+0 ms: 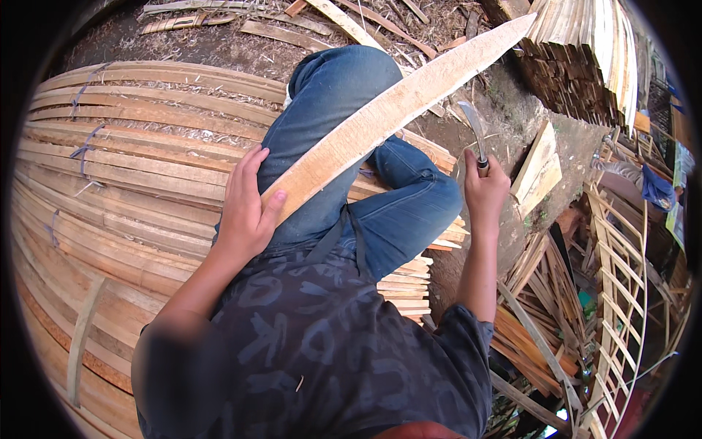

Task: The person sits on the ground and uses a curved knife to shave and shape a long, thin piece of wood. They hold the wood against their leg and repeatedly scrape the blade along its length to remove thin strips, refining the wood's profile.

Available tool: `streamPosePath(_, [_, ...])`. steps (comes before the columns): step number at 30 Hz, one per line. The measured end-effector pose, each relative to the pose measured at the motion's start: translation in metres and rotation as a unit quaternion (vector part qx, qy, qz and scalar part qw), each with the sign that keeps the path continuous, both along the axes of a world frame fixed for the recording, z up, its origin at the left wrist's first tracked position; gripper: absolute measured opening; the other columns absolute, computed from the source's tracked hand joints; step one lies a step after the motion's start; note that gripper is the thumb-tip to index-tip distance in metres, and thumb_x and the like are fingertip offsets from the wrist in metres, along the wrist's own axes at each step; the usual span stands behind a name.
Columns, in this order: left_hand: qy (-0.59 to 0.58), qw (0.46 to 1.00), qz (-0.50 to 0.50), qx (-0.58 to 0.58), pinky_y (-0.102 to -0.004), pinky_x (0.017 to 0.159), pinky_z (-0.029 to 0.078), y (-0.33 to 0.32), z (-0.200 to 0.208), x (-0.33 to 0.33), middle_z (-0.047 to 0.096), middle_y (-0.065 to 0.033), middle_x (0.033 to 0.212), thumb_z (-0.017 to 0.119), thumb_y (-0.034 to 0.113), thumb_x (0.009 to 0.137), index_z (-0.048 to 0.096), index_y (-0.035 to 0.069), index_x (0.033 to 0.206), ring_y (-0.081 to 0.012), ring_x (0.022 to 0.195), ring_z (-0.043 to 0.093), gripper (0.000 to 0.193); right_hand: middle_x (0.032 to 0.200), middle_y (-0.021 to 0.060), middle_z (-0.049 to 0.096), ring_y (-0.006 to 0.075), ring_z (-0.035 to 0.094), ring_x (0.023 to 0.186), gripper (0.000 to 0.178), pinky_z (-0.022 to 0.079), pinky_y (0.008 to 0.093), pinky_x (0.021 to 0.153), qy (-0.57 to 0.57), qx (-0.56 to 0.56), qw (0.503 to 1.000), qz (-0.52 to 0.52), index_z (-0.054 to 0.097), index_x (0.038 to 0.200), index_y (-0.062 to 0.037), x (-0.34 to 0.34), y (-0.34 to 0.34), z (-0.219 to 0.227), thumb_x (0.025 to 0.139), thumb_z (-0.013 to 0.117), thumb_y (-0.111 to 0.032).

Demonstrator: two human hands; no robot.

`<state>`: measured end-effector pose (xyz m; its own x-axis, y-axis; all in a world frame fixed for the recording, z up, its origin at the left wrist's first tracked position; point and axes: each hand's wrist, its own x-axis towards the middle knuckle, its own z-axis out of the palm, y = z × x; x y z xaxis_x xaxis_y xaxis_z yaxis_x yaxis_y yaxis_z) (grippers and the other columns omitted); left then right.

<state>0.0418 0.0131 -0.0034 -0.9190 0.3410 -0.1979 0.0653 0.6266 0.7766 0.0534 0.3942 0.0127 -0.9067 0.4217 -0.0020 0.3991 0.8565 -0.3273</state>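
Observation:
A long, pale wooden plank (398, 110) lies slantwise across my jeans, its pointed far end reaching toward the upper right. My left hand (247, 212) grips the near end, thumb on the upper face and the other fingers along the left edge, partly hidden. Off to the right, my right hand (485, 192) is closed around the dark handle of a knife with a curved blade (474, 123). The blade points up and away, apart from the plank's right edge.
Bundled wooden slats (124, 164), tied with blue string, spread beneath and left of me. A tall stack of boards (578, 66) stands at the far right. Beside my right hand lies a wood offcut (537, 170). A slatted wooden frame (618, 293) and loose strips (530, 344) occupy the right side.

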Motion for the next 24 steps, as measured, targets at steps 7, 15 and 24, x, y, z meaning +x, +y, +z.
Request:
streamPosePath(7, [0.003, 1.000, -0.003, 0.014, -0.0449, 0.109, 0.028, 0.003, -0.002, 0.000, 0.039, -0.0262, 0.138, 0.049, 0.027, 0.096, 0.034, -0.004, 0.136, -0.0395, 0.128, 0.038, 0.053, 0.057, 0.0131, 0.056, 0.0298, 0.058, 0.051, 0.025, 0.043, 0.0381, 0.048, 0.078, -0.099, 0.992, 0.030, 0.057, 0.069, -0.0017, -0.003, -0.111, -0.020, 0.074, 0.077, -0.015])
streamPosePath(15, [0.003, 1.000, -0.006, 0.015, -0.0435, 0.109, 0.027, 0.006, -0.004, 0.002, 0.039, -0.0256, 0.137, 0.047, 0.027, 0.097, 0.033, -0.005, 0.137, -0.0397, 0.129, 0.038, 0.053, 0.057, 0.0100, 0.060, 0.0291, 0.061, 0.053, 0.027, 0.047, 0.0391, 0.048, 0.042, 0.009, 0.992, 0.118, 0.057, 0.067, -0.0064, -0.005, -0.101, -0.009, 0.073, 0.076, -0.025])
streamPosePath(24, [-0.004, 1.000, -0.003, 0.014, -0.0441, 0.109, 0.027, 0.004, -0.004, 0.002, 0.038, -0.0261, 0.137, 0.047, 0.029, 0.097, 0.032, -0.005, 0.137, -0.0400, 0.129, 0.038, 0.054, 0.060, 0.0148, 0.061, 0.0344, 0.062, 0.057, 0.026, 0.048, 0.0434, 0.055, 0.058, 0.069, 0.996, 0.027, 0.064, 0.065, -0.0076, -0.033, -0.067, -0.018, 0.083, 0.066, -0.026])
